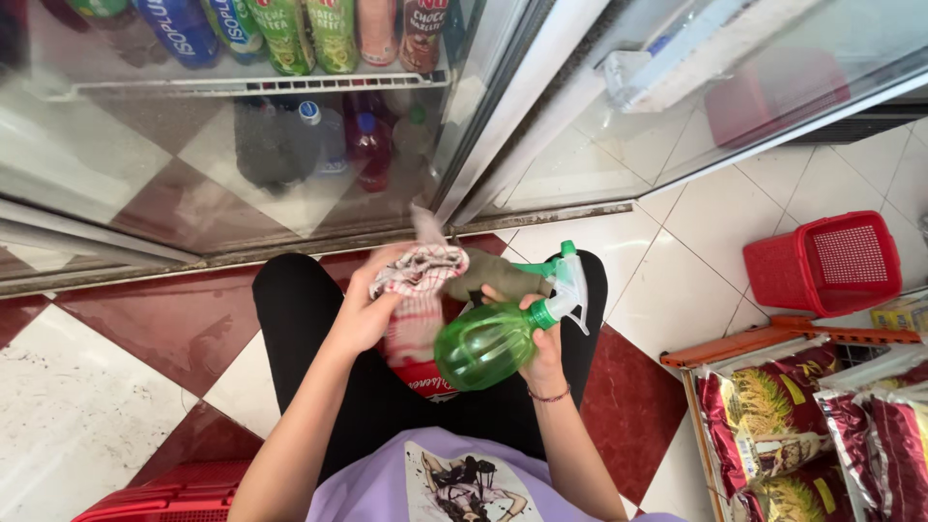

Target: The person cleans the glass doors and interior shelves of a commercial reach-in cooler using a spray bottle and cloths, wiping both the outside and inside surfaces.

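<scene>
The right hand (543,350) was closed around a green spray bottle (493,338), gripping it near the neck. The bottle lay tilted, its long axis running from the round base at eight o'clock up to the white-and-green nozzle at two o'clock, the spout pointing toward the fridge door. Just beside it at nine o'clock, the left hand (367,309) was clenched on a checked cloth (418,290), which hung bunched over the lap, touching the bottle's side. Both hands sat above black trousers (309,319). At twelve o'clock stood a glass-fronted fridge (290,164) stocked with drink bottles. Well apart at three o'clock was a red basket (826,263), and at four o'clock lay bags of rice (773,416) on an orange rack.
</scene>
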